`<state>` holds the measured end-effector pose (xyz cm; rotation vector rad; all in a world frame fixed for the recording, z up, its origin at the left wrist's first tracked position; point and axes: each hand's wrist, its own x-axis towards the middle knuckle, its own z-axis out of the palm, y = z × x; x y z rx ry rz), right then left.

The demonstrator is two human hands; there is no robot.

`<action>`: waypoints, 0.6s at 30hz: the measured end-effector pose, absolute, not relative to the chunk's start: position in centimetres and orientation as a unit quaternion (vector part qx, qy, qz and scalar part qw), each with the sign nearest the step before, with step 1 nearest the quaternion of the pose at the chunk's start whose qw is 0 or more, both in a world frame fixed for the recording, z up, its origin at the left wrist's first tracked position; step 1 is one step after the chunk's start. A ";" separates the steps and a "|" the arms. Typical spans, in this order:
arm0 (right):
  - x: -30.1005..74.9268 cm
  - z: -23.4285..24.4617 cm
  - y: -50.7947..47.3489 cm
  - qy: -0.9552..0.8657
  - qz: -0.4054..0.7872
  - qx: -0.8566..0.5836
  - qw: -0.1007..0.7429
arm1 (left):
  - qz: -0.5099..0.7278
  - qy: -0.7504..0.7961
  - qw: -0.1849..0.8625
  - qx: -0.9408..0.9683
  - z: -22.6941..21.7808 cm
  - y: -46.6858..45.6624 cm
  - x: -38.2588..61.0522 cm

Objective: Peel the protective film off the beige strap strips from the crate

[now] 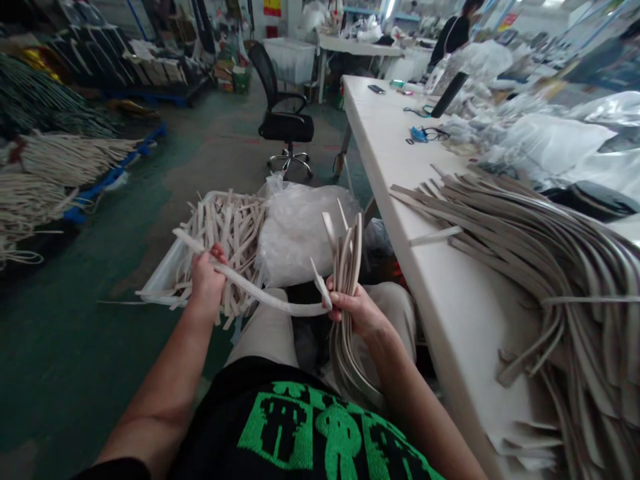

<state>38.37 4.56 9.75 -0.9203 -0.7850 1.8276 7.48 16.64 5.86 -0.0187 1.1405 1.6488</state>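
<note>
My left hand (209,277) is closed around a pale flat strip (265,295) near its far end, above a white bin (163,277) heaped with short beige strips (240,227). From there the strip sags across my lap to my right hand (357,310). Between my right thumb and fingers its other end is pinched, with a short end folded upward. That same hand also grips an upright bundle of beige strips (346,257), whose lower ends curve down over my lap.
A white table (425,293) at my right bears a large tied pile of long beige strips (500,220), plastic bags (560,140) and a phone (376,89). A stuffed clear bag (295,230) adjoins the bin. Ahead stands an office chair (285,123); bundled strips lie on a blue pallet (145,143).
</note>
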 end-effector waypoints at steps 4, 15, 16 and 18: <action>35.4 8.3 5.2 -0.282 0.702 -0.437 0.486 | 0.640 0.460 0.588 0.182 6.9 13.2 11.9; 32.3 6.4 6.1 -0.252 0.618 -0.504 0.549 | 0.455 0.479 0.516 0.545 5.1 7.0 19.4; 32.4 6.3 6.1 -0.261 0.617 -0.501 0.548 | 0.446 0.494 0.501 0.553 5.3 7.4 19.0; 32.9 6.6 6.1 -0.274 0.611 -0.494 0.554 | 0.434 0.515 0.501 0.544 6.1 8.3 18.1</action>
